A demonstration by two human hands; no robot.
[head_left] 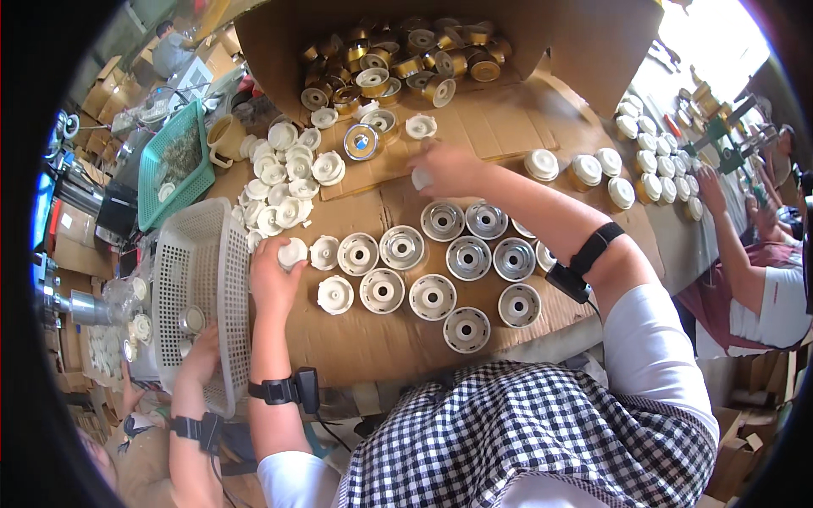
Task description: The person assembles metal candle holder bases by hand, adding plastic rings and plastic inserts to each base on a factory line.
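My left hand (273,275) is closed around a white round plastic part (293,251) at the left of the cardboard. Farther off, my right hand (453,169) is bent over a whitish piece (420,179), mostly hidden by its fingers. Beside my left hand lie two loose white notched discs, one of them a toothed cap (335,295). Between the hands and my body stand several round cups with a central hole, some white (382,290), some shiny metal (468,257). Just beyond my right hand sits a white cap (421,126); a chrome-rimmed disc (361,141) lies left of it.
A cardboard box (584,63) at the back holds a heap of gold cups (373,78). White parts (288,173) pile up at left, by a grey basket (239,313) and a green basket (154,161). Capped cups (621,193) line the right. Co-workers' hands (203,351) work on both sides.
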